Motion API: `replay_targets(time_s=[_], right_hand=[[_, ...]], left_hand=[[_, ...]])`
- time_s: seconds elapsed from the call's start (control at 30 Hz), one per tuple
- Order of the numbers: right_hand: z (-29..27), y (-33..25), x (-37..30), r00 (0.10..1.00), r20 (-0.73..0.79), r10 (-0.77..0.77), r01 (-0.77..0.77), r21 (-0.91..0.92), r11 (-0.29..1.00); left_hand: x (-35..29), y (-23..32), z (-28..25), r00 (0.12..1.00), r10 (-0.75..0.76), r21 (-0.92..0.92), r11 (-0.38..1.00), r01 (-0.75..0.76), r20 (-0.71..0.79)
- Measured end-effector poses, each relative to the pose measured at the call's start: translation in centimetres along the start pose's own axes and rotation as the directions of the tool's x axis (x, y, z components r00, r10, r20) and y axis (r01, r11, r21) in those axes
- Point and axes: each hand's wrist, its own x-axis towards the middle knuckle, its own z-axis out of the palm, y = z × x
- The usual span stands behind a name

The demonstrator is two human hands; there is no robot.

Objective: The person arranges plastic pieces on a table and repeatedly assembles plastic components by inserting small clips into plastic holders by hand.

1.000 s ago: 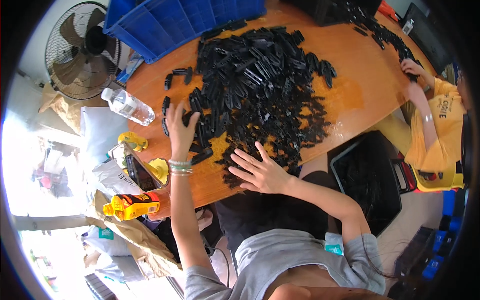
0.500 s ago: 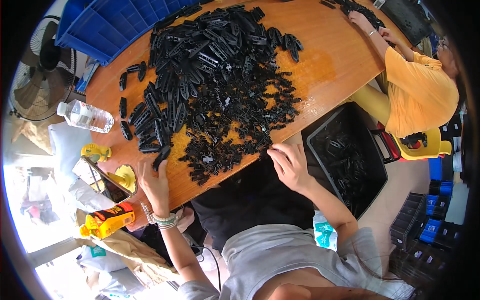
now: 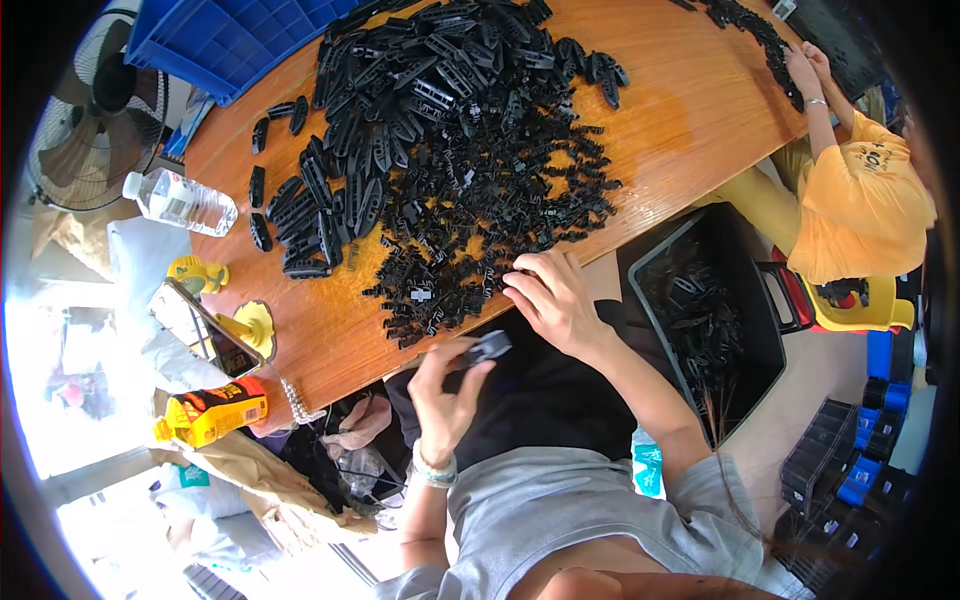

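Observation:
My left hand (image 3: 446,398) grips a long black plastic piece (image 3: 489,347) between thumb and fingers, just off the table's near edge. The piece is tilted toward me and partly covered by the fingers. To its right, my right hand (image 3: 562,308) reaches over the edge with its fingertips pinched at the rim of a heap of small black plastic clips (image 3: 470,220). What lies in that pinch is too small and dark to tell. Behind the clips rises a big pile of black elongated plastic pieces (image 3: 430,75), like the one in my left hand.
On the left stand a water bottle (image 3: 182,203), a phone (image 3: 210,330) on a yellow stand and an orange drink bottle (image 3: 212,412). A blue crate (image 3: 235,45) sits at the back. Right of my knees is a black bin (image 3: 770,370) holding black pieces. A co-worker in orange (image 3: 860,205) works far right.
My left hand has come from the left part of the table to the near middle edge, carrying a black plastic piece. My right hand has shifted slightly left along the clips.

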Motion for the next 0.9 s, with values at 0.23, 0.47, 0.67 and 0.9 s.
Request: replay_targets(time_s=[0.23,0.47,0.67,0.9], right_hand=[[-0.5,0.2,-0.7,0.992,0.061,-0.113,0.113,0.017,0.993],[0.0,0.3,-0.8,0.978,0.100,-0.183,0.175,0.092,0.980],[-0.4,-2.1,-1.9,0.840,0.098,0.533,-0.361,0.834,0.417],[-2.0,-3.1,-1.9,0.763,0.225,0.606,-0.418,0.887,0.196]], left_hand=[[3.1,0.6,0.7,0.960,-0.258,-0.280,0.919,0.278,0.105],[3.6,1.3,0.9,0.970,-0.239,-0.364,0.900,0.237,0.041],[1.9,1.9,0.3,0.966,-0.169,-0.273,0.955,0.112,-0.196],[2.0,2.2,0.6,0.974,-0.224,-0.320,0.926,0.199,-0.041]])
